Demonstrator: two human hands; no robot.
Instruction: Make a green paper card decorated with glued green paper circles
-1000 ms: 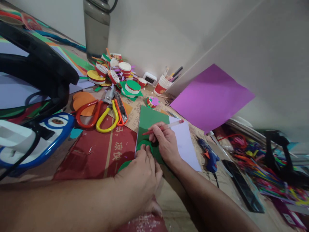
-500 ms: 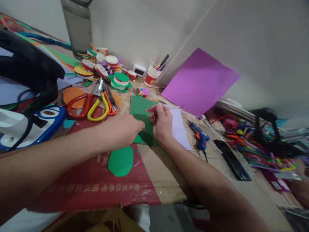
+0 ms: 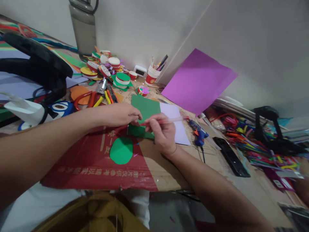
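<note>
My right hand [image 3: 163, 132] grips a slim red pen [image 3: 178, 119], its tip pointing left at a green sheet of paper [image 3: 146, 108]. On the left part of that sheet rests my left hand [image 3: 123, 114], fingers extended and lying on the paper close to the pen tip. Whether something small is under these fingers I cannot tell. A pale lilac sheet [image 3: 180, 127] shows beside the green one, partly behind my right hand. Nearer to me, a rounded green paper cutout [image 3: 121, 150] lies on the red-printed cardboard [image 3: 96, 174].
Left of the sheets are pliers [image 3: 90, 100] and a box cutter [image 3: 111, 93]. Paper-cup crafts [image 3: 122, 78] are heaped behind. A pen cup [image 3: 152, 74] stands by the wall. On the right lie a blue glue gun [image 3: 200, 133], a phone [image 3: 230, 156] and colourful pipe cleaners [image 3: 243, 138].
My right hand has come down and toward me, bringing the pen tip next to my left fingers. My left hand has shifted slightly up, its fingers now extended. The view has tilted a little.
</note>
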